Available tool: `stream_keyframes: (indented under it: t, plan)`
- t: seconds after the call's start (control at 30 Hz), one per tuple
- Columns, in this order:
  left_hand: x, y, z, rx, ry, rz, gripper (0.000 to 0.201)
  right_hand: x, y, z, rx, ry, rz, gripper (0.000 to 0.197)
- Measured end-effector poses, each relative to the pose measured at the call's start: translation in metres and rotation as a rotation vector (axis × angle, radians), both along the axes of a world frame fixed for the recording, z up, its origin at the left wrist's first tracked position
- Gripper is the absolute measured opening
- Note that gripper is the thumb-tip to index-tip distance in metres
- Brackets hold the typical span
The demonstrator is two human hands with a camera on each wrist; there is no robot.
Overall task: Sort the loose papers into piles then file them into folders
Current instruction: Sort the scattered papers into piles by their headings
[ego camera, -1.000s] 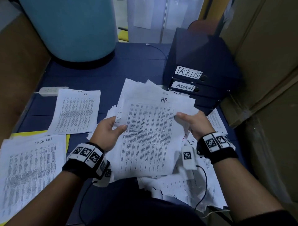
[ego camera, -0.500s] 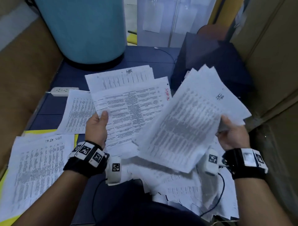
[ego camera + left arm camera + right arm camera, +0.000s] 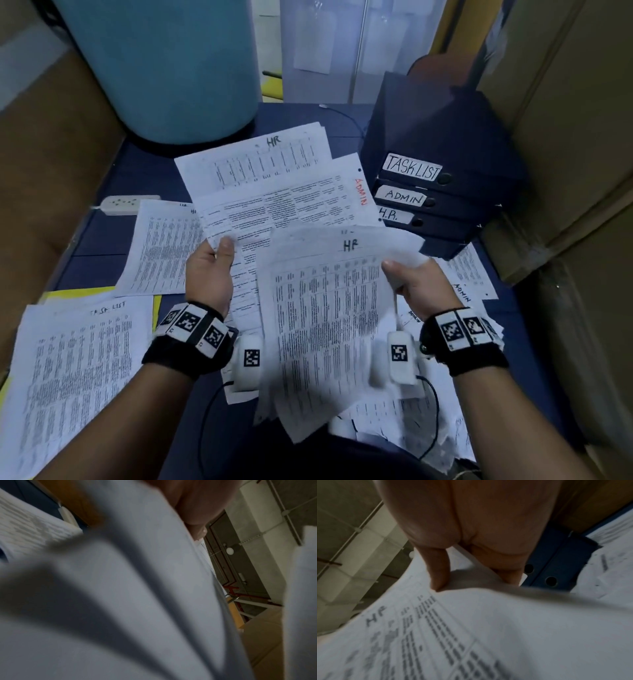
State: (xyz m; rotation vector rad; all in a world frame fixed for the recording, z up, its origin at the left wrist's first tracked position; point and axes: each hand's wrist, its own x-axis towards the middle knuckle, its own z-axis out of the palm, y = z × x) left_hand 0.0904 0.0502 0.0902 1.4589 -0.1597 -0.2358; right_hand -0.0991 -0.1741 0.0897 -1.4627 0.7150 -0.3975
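While your left hand (image 3: pixel 209 274) grasps two sheets by their near-left corner, thumb on top, your right hand (image 3: pixel 416 284) pinches a thicker sheaf by its upper right edge, thumb over the print. The left-hand sheets are an ADMIN sheet (image 3: pixel 291 205), its heading in red down the right margin, and behind it an HR sheet (image 3: pixel 260 161); both are raised above the desk (image 3: pixel 164 164) and fan toward its far edge. The right-hand sheaf (image 3: pixel 329 315), headed HR on top, hangs toward your lap, its top-left corner overlapping the ADMIN sheet. In the right wrist view your thumb (image 3: pixel 439 568) presses the top page beside the heading, and the fingers curl beneath.

Outward to the left, an HR pile (image 3: pixel 164 250) lies flat near the desk's left edge, with a white power strip (image 3: pixel 128 204) just beyond it. At the near-left corner a TASK LIST pile (image 3: pixel 75 377) rests on a yellow folder (image 3: pixel 78 294). Loose papers (image 3: pixel 472 277) lie under and beyond your right wrist. At the far-right corner stand stacked dark binders (image 3: pixel 445 192) labelled TASK LIST, ADMIN and H.R., top to bottom. A blue cylinder (image 3: pixel 161 65) stands at the far-left corner.
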Motion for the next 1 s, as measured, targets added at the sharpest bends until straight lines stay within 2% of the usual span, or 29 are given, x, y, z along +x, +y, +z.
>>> stream_keyframes:
  t: [0.13, 0.2, 0.27, 0.33, 0.43, 0.5, 0.63, 0.77, 0.9, 1.0]
  plan:
    - [0.006, 0.013, -0.004, 0.095, -0.053, 0.015, 0.022, 0.004, -0.012, 0.012, -0.178, 0.159, 0.002, 0.010]
    - [0.011, 0.025, -0.005, 0.133, -0.043, 0.076, 0.023, -0.002, -0.022, 0.017, -0.212, 0.226, 0.027, 0.011]
    - [0.013, 0.035, -0.003, 0.171, -0.112, 0.118, 0.019, -0.008, -0.030, 0.019, -0.284, 0.383, 0.119, 0.015]
    - [0.017, 0.046, -0.008, 0.228, -0.170, 0.165, 0.016, -0.006, -0.034, 0.010, -0.345, 0.581, 0.284, 0.020]
    - [0.017, 0.057, -0.016, 0.281, -0.176, 0.181, 0.010, 0.010, -0.037, -0.027, -0.510, 0.888, 0.483, 0.011]
    - [0.011, 0.060, -0.019, 0.314, -0.200, 0.187, 0.018, 0.021, -0.037, -0.056, -0.593, 0.957, 0.568, 0.009]
    - [-0.006, 0.062, -0.020, 0.337, -0.208, 0.185, 0.029, 0.026, -0.037, -0.070, -0.601, 0.890, 0.501, 0.017]
    - [-0.014, 0.067, -0.015, 0.385, -0.242, 0.182, 0.031, 0.016, -0.044, -0.031, -0.682, 0.778, 0.441, 0.039]
    - [-0.015, 0.060, -0.002, 0.399, -0.314, 0.076, 0.028, -0.001, -0.051, 0.026, -0.484, 0.478, 0.287, 0.022]
    - [-0.010, 0.049, 0.001, 0.489, -0.402, -0.086, 0.040, 0.002, -0.038, 0.054, -0.351, 0.242, 0.107, 0.009]
